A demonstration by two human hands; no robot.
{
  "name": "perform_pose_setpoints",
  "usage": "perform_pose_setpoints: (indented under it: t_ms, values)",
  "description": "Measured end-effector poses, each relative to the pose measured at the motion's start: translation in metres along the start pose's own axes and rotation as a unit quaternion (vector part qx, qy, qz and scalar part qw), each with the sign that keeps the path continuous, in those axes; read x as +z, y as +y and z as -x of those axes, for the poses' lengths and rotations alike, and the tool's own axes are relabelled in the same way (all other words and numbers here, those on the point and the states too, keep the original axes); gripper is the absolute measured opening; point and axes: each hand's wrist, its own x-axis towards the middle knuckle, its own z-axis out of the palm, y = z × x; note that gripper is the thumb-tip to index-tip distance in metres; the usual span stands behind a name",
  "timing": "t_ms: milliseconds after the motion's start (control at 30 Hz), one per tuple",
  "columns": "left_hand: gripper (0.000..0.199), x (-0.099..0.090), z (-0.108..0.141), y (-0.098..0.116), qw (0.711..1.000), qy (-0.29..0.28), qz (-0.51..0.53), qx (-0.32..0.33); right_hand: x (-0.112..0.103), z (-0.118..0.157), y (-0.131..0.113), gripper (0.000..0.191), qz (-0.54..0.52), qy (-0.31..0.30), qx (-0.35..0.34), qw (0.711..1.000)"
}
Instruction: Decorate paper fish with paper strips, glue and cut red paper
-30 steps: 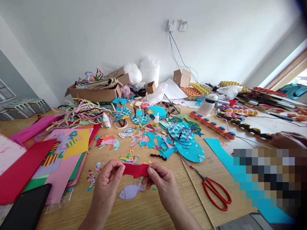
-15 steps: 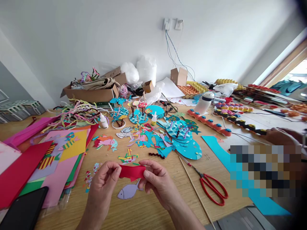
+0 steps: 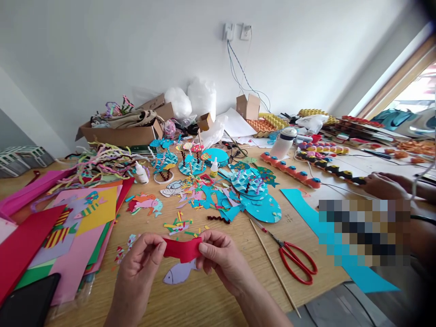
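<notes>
Between my two hands, just above the table, stretches a small red paper piece (image 3: 183, 249). My left hand (image 3: 146, 261) pinches its left end between thumb and fingers. Its right end is gripped by my right hand (image 3: 218, 254), thumb in front. Beneath the paper lies a purple paper fish (image 3: 177, 273) with a drawn eye, its tail end partly covered by my right hand. Small yellow, green and purple paper strips (image 3: 179, 224) are scattered just beyond. Red-handled scissors (image 3: 297, 262) rest to the right, beside a thin wooden stick (image 3: 274, 265).
Coloured paper sheets (image 3: 73, 259) and a black phone (image 3: 29, 297) lie at left. Glue bottles (image 3: 141, 174), blue scraps (image 3: 218, 200) and paper discs (image 3: 264, 208) spread across the middle. At right are a blue paper strip (image 3: 303, 215) and another person's hands (image 3: 388, 187).
The view has shifted slightly to the right. Both my hands keep hold of the red paper, which now shows a broader, differently bent face. The other person's hands have moved slightly.
</notes>
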Motion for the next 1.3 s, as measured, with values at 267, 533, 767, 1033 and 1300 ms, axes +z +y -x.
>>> perform_pose_setpoints:
  t_ms: [267, 533, 767, 1033, 1300]
  values:
    - [0.012, -0.004, 0.002, 0.000, 1.000, -0.003, -0.013, -0.001, 0.002, 0.000, 0.000, 0.031, 0.006, 0.024, -0.014, 1.000]
    - [0.013, -0.002, -0.001, 0.003, 0.999, 0.007, -0.034, 0.027, 0.007, -0.002, 0.002, 0.034, 0.057, 0.041, -0.071, 0.995]
    - [0.013, 0.005, -0.004, 0.007, 0.999, 0.028, -0.042, 0.021, 0.008, -0.006, 0.005, 0.036, 0.107, 0.083, -0.121, 0.983]
    - [0.014, 0.006, -0.010, 0.013, 0.998, 0.040, -0.054, 0.004, 0.009, -0.010, 0.010, 0.037, 0.159, 0.114, -0.145, 0.970]
    - [0.016, 0.009, -0.014, 0.012, 0.998, 0.048, -0.035, -0.006, 0.013, -0.010, 0.009, 0.039, 0.197, 0.127, -0.184, 0.955]
